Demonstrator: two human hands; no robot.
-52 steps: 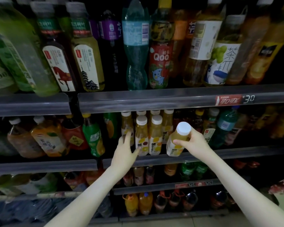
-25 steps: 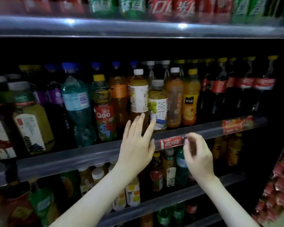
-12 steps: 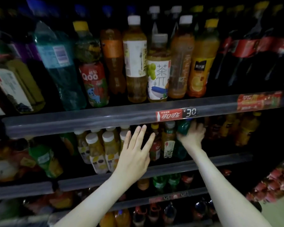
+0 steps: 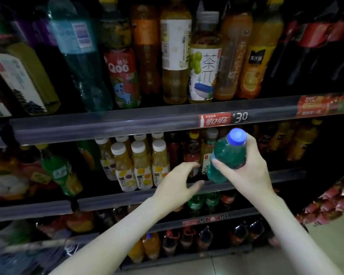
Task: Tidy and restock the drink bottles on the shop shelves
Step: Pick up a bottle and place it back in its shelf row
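Observation:
My right hand (image 4: 246, 171) grips a teal-green bottle with a blue cap (image 4: 227, 155), tilted and held in front of the middle shelf (image 4: 246, 181). My left hand (image 4: 179, 183) hovers just left of it with loosely curved fingers, holding nothing. Behind my left hand stand small yellow juice bottles with white caps (image 4: 141, 167). Dark tea bottles (image 4: 193, 153) stand behind the held bottle.
The upper shelf rail (image 4: 127, 124) carries a red price tag (image 4: 214, 120) marked 30, with tall tea, juice and Qoo bottles (image 4: 123, 76) above it. Lower shelves hold green and orange bottles (image 4: 203, 201). Red snack packs (image 4: 338, 201) hang at the right.
My right hand has pulled the teal bottle out from the middle shelf and now holds it in front. My left hand's fingers have curled and dropped slightly.

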